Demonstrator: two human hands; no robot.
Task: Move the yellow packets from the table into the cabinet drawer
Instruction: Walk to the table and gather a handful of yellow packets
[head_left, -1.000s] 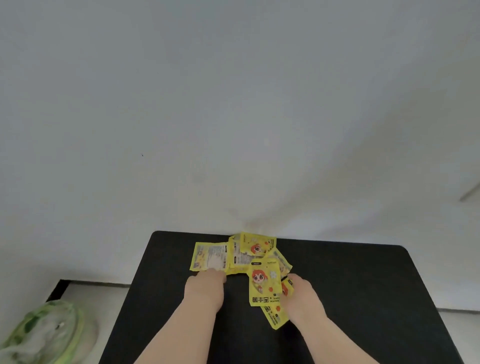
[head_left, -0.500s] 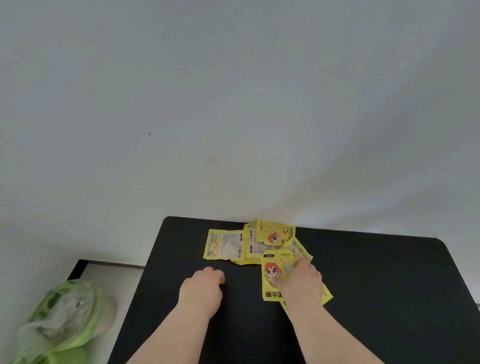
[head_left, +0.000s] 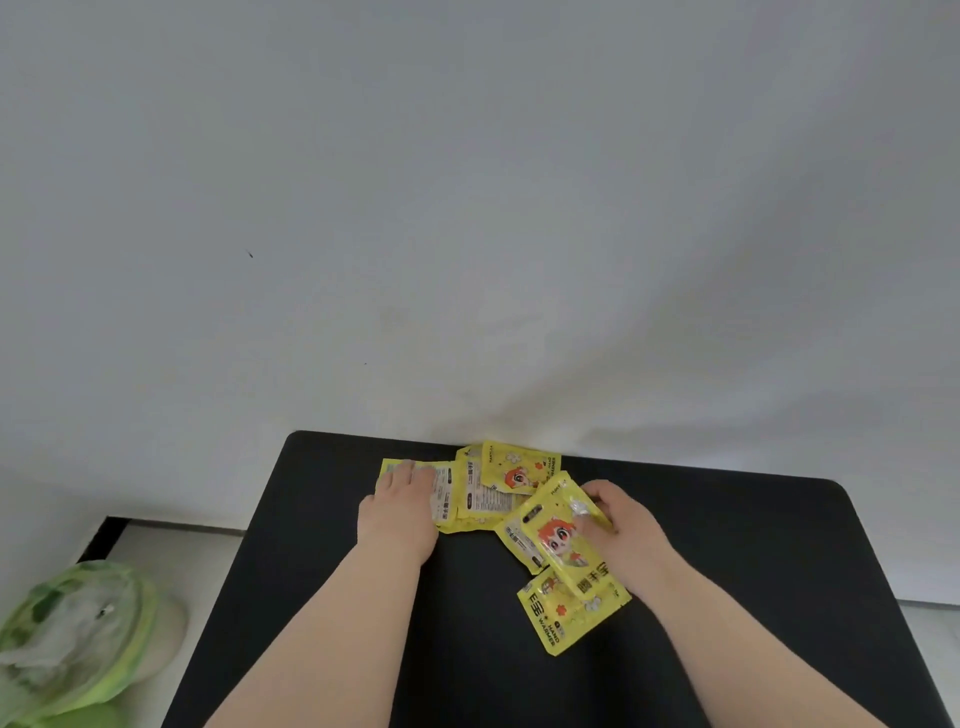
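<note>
Closest in, at the bottom of the frame, two bare forearms reach up over the black table (head_left: 311, 571). Off to the lower left, down on the pale floor (head_left: 176, 551) beside the table, sits a green bag (head_left: 67, 639) with something whitish inside.

Just above the forearms, lower right of centre, lies the nearest of the yellow packets (head_left: 566, 618). It is flat and slanted, with "HAND WARMER" printed on it. Overlapping its top edge is the cartoon-face packet (head_left: 556, 540), tilted, and the right hand (head_left: 623, 525) has hold of it, fingers curled over its upper right edge. Another packet peeks out from beneath it on the left, printed back up.

Left of centre, the left hand (head_left: 397, 512) lies palm down with its fingers stretched straight. They press flat on the leftmost packet (head_left: 444, 493), and the hand grasps nothing.

Farther up, a label-side packet (head_left: 485, 499) and a face-up packet (head_left: 519, 470) overlap at the table's far edge. They sit right at the foot of the white wall (head_left: 467, 208), which fills the whole upper frame.
</note>
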